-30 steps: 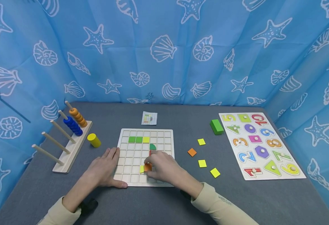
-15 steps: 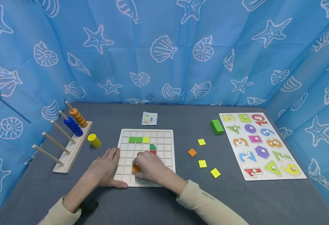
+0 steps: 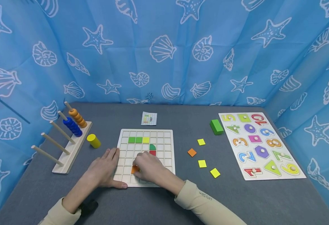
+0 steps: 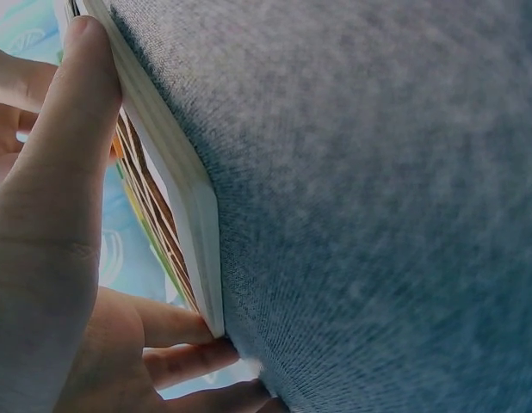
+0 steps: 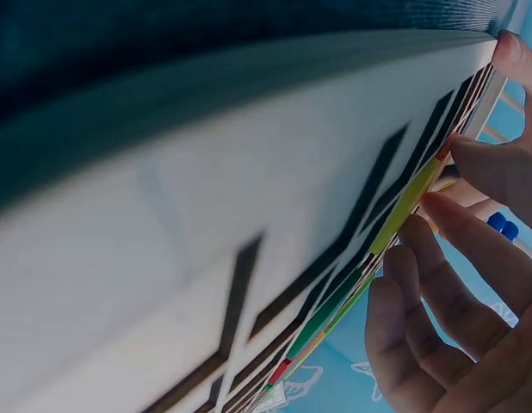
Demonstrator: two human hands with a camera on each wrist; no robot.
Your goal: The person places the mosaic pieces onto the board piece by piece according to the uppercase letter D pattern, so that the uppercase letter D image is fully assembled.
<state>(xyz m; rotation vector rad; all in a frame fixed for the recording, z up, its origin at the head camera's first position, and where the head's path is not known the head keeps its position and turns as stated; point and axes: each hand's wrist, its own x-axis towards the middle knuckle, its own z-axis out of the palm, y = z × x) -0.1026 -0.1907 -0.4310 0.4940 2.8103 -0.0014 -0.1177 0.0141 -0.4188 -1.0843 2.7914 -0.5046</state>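
A white gridded board (image 3: 124, 153) lies flat on the table. My left hand (image 3: 104, 168) rests against its near-left corner, fingers along the left edge and thumb along the front edge. My right hand (image 3: 150, 167) is over the lower middle of the board. Its thumb and forefinger pinch a small orange square tile (image 3: 135, 169) at a cell there. In the right wrist view a yellow piece (image 5: 408, 202) shows beside that tile. Green tiles (image 3: 135, 139), a yellow tile (image 3: 145, 140), a rounded green piece (image 3: 152, 147) and a red piece (image 3: 152, 152) sit in other cells.
Yellow tiles (image 3: 202, 163) and an orange tile (image 3: 192, 152) lie right of the board. Behind it is a pattern card (image 3: 149, 118). A peg stand (image 3: 71, 150) and yellow cylinder (image 3: 93, 141) are left; a green block (image 3: 216, 127) and number puzzle (image 3: 261, 145) are right.
My right hand has moved left over the board with the orange tile, then stayed nearly still there. The red piece shows more fully now. My left hand has kept its place.
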